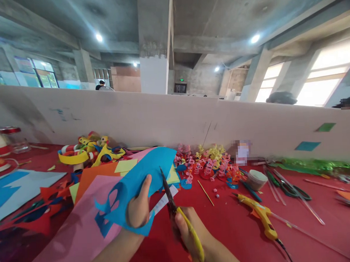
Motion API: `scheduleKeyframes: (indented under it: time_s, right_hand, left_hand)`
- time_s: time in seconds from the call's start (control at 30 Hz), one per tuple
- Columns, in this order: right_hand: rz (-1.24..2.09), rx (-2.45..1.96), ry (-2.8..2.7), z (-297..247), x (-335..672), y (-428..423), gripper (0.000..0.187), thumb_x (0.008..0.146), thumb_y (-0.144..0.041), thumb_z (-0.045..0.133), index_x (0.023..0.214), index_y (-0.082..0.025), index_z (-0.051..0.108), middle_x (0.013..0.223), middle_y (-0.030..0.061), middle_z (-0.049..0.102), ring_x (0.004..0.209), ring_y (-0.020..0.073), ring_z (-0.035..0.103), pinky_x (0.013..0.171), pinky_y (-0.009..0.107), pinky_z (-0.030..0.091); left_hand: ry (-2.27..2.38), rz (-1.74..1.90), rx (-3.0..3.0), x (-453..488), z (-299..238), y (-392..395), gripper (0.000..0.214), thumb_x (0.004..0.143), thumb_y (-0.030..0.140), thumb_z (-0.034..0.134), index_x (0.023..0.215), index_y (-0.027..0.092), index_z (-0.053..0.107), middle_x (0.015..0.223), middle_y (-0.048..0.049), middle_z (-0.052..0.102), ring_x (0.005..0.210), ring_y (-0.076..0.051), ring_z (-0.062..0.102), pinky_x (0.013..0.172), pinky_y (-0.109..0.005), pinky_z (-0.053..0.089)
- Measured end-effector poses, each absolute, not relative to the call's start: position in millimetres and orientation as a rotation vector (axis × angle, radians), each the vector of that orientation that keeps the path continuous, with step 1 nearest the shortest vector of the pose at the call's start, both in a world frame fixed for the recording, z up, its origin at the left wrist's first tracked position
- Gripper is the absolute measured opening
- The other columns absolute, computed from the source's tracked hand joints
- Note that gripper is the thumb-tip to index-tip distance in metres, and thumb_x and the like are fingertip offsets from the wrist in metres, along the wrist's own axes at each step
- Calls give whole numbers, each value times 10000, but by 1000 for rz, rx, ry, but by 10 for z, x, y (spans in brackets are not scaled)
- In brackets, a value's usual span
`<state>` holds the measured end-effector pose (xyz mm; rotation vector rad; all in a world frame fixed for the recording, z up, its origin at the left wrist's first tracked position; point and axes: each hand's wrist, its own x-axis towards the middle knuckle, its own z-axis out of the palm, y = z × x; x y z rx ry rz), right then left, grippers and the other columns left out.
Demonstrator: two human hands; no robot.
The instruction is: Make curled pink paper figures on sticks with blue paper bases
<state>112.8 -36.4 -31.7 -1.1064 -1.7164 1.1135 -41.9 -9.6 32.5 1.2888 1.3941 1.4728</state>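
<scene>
A blue paper sheet (pixel 157 162) with cut-out holes and ragged strips at its lower left is gripped by my left hand (pixel 139 204), the thumb lying on top. My right hand (pixel 190 227) is closed round the yellow handles of a pair of scissors (pixel 170 197). The dark blades point up and left, with the tip over the right part of the blue sheet. Whether the blades are cutting into it I cannot tell. Beneath the blue sheet lie pink paper (pixel 80 224) and orange paper (pixel 96 179).
A yellow glue gun (pixel 258 214) with its cord lies at the right, near a paper cup (pixel 257 180) and green-handled scissors (pixel 292 189). Curled paper pieces (pixel 209 164) are heaped along the white partition (pixel 151 116). Paper scraps and a glass jar (pixel 17 141) are at the left.
</scene>
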Motion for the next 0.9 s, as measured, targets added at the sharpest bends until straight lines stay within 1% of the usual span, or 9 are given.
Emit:
scheduleKeyframes:
  time_s: [0.07,0.1,0.2,0.27,0.37,0.5,0.63,0.7,0.9]
  right_hand:
    - [1078,-1061,-1751,-323,1127,-371,730,735,-807,129,539,-172,433,483,16,454,444,98,443,432,214,305]
    - [1067,-1052,-1763,-322,1130,-373,748,748,-795,109,544,-164,457,502,27,476,454,99,452,439,213,317]
    - [1119,-1051,-1760,-300,1154,-373,774,743,-797,81,572,-158,484,524,29,489,440,94,434,414,208,302]
    - [1144,-1046,-1746,-269,1174,-374,769,738,-801,78,571,-163,472,511,22,474,437,98,433,410,210,299]
    - [1132,-1038,-1744,-214,1195,-382,757,748,-792,77,556,-168,460,510,28,476,478,115,467,462,223,345]
    - [1112,-1040,-1746,-174,1214,-390,753,756,-785,84,549,-169,463,507,26,477,473,113,456,476,229,346]
    - [1125,-1027,-1748,-152,1238,-397,736,769,-775,111,559,-168,469,501,18,469,457,106,439,455,222,327]
    - [1133,-1031,-1743,-134,1248,-404,730,768,-776,119,573,-168,473,503,18,471,451,104,437,439,217,316]
    - [1155,-1033,-1736,-108,1251,-413,740,751,-791,98,580,-167,457,522,27,482,453,100,439,420,211,309]
  left_hand:
    - [1461,1487,1284,-430,363,-98,298,584,231,724,880,253,695,1002,-47,716,1241,-363,416,1005,-467,405]
    - [1477,1505,1280,-427,372,-90,285,591,214,720,873,246,702,1017,-51,712,1233,-363,425,1026,-476,376]
    - [1476,1587,1240,-396,351,-46,230,651,216,680,878,238,707,1107,-44,677,1238,-339,426,1080,-468,297]
    - [1446,1568,1256,-371,321,-21,247,645,218,686,889,249,706,1131,-26,664,1248,-331,415,1098,-463,259]
    - [1450,1499,1312,-339,322,-6,238,634,228,692,869,260,708,1125,-4,666,1252,-326,413,1115,-452,217]
    - [1490,1473,1304,-336,388,-11,186,686,249,644,861,258,707,1145,1,655,1232,-317,441,1101,-441,259]
    - [1471,1469,1336,-441,385,-19,336,569,136,712,867,291,714,1083,1,685,1259,-353,391,1078,-483,287]
    - [1444,1461,1354,-494,374,-19,368,544,115,721,865,297,716,1065,-1,693,1265,-360,379,1068,-494,298]
    - [1468,1511,1283,-482,311,32,254,580,244,729,830,282,712,1043,-23,702,1271,-347,379,1036,-483,346]
